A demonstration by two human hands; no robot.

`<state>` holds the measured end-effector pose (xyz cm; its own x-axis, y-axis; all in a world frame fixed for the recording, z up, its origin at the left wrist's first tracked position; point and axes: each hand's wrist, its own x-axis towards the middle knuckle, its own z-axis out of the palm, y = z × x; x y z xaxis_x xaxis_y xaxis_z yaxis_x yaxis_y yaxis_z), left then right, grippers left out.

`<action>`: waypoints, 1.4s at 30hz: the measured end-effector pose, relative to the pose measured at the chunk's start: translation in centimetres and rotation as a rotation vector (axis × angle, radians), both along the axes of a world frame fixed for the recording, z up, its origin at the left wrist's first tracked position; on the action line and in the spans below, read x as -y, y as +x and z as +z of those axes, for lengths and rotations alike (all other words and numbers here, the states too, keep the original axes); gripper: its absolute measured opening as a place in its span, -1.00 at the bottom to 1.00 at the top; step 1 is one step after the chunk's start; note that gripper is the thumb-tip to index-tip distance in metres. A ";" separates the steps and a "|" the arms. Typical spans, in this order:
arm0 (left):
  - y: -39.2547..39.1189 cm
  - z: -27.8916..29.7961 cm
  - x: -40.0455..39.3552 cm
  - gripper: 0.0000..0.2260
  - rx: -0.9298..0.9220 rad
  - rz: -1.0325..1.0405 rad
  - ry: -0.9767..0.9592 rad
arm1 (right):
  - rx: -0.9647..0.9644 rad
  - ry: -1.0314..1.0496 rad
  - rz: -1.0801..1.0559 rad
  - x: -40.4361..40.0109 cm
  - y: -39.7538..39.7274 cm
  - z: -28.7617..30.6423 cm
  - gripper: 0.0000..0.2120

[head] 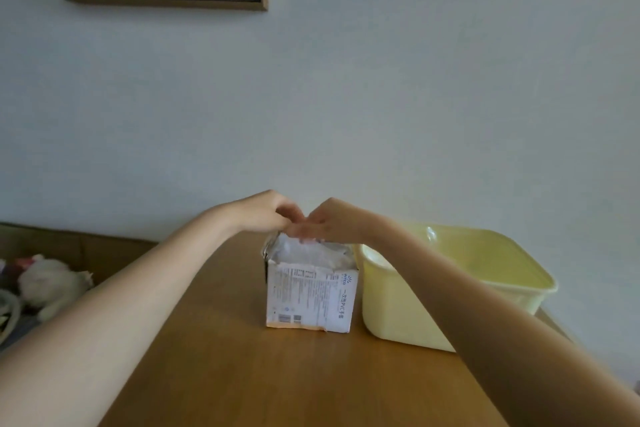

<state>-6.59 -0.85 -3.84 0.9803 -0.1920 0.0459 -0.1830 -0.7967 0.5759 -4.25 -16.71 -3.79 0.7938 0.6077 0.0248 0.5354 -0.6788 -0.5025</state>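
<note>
Standing on the tabletop (242, 374), the torn-open glove box (310, 298) has a yellow tub (398, 305) just beside its right side; a plush toy (52, 284) lies far left. Both hands meet over its open top: left hand (266, 215) fingers (287, 215) curled, pinching or not I cannot tell; right hand (332, 222) fingers (301, 229) fairly straight, together, touching the crumpled contents
</note>
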 end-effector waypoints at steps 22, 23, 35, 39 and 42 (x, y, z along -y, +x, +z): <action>0.6 -1.1 -0.3 -0.95 -0.086 -0.028 0.055 | -0.227 1.138 -0.229 4.0 0.1 5.9 -0.80; 0.5 -1.1 -0.3 -0.98 -0.094 -0.040 0.065 | -0.242 1.157 -0.237 4.5 0.2 6.2 -0.82; 0.7 3.3 7.2 -0.64 -0.030 -0.222 -0.789 | -0.331 1.103 -0.037 7.9 -0.8 6.0 -0.87; 1.0 3.1 9.7 -0.83 -0.066 -0.274 -0.859 | -0.071 0.958 -0.144 8.8 -0.7 5.8 -0.86; 1.5 3.0 10.0 -0.86 -0.053 -0.192 -1.049 | 0.255 0.793 -0.359 10.5 0.6 5.5 -0.77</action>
<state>-5.09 -10.86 -0.85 0.9433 -0.2328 0.2366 -0.2080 0.1410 0.9679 -3.66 -27.19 1.67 0.8453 0.0543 0.5315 0.5173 -0.3317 -0.7889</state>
